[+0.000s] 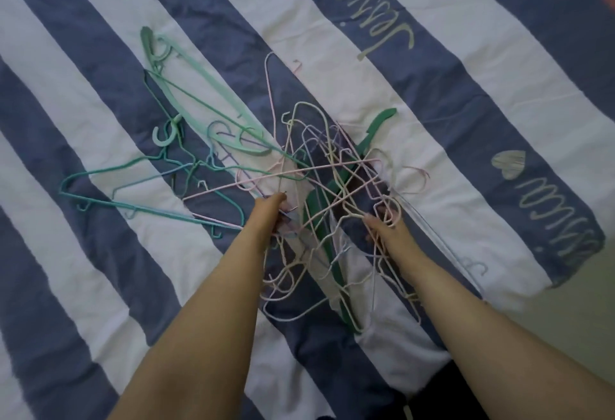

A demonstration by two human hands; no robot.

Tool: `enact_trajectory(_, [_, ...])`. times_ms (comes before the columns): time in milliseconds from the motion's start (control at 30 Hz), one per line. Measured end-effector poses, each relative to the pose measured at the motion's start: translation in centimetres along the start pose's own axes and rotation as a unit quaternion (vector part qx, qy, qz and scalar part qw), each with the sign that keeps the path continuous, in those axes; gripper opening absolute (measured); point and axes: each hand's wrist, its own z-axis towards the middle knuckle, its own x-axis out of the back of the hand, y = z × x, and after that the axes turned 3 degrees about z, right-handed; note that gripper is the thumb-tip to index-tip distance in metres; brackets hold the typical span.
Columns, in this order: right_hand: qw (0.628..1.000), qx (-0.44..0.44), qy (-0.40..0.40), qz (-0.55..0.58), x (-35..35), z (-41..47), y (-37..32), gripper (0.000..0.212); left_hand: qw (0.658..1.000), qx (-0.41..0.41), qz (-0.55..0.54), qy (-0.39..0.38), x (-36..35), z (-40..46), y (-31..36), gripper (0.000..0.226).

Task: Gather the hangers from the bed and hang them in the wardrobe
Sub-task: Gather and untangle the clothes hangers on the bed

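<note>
Two bare forearms, no sleeves, watch or rings visible; left hand [271, 216], right hand [387, 230].

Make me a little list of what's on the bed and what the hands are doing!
place: striped bedcover, blue and white
pile: tangled hangers, pastel wire and green plastic
off to the side: mint hangers, untouched
left hand: gripping wires in the pile
right hand: gripping wires in the pile
wardrobe: not in view

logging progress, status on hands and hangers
Both hands, left and right, gripping tangled pastel wire hangers. Mint plastic hangers loose on striped bedspread. Heavily interlocked.
</note>
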Motion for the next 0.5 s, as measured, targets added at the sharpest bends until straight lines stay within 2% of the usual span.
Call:
enact_trajectory(67, [1.000, -0.018, 0.005, 0.016, 0.2, -1.6, 0.4, 0.026, 0.999, 0.000, -0.004, -0.052, 0.4, -1.9, -0.5, 0.040])
enact_trajectory(133, [0.999, -0.002, 0.038, -0.018, 0.1, -3.1, 0.9, 0.037, 0.998, -0.033, 0.032, -0.033, 0.2, -4.3, -0.9, 0.045])
enact_trajectory(200, [0.986, 0.063, 0.070, -0.137, 0.0, -4.9, 1.2, 0.050, 0.997, -0.061, 0.054, 0.011, -0.2, -6.9, -1.4, 0.049])
enact_trajectory(267, [0.963, 0.128, 0.078, -0.225, 0.1, -7.0, 0.7, 0.067, 0.997, -0.063, 0.031, 0.012, -0.2, -9.7, -2.2, 0.057])
enact_trajectory(367, [0.975, 0.124, 0.074, -0.166, 0.8, -10.0, -1.3, 0.073, 0.996, -0.084, 0.001, -0.033, 0.2, -13.9, -3.3, 0.064])
enact_trajectory(433, [0.989, 0.088, 0.059, -0.102, 0.9, -12.3, -3.4, 0.068, 0.993, -0.113, -0.010, -0.028, 0.9, -16.8, -3.6, 0.069])
enact_trajectory(500, [0.989, 0.098, 0.043, -0.103, 0.8, -14.5, -5.4, 0.062, 0.991, -0.132, -0.025, -0.014, 1.7, -19.5, -3.7, 0.064])
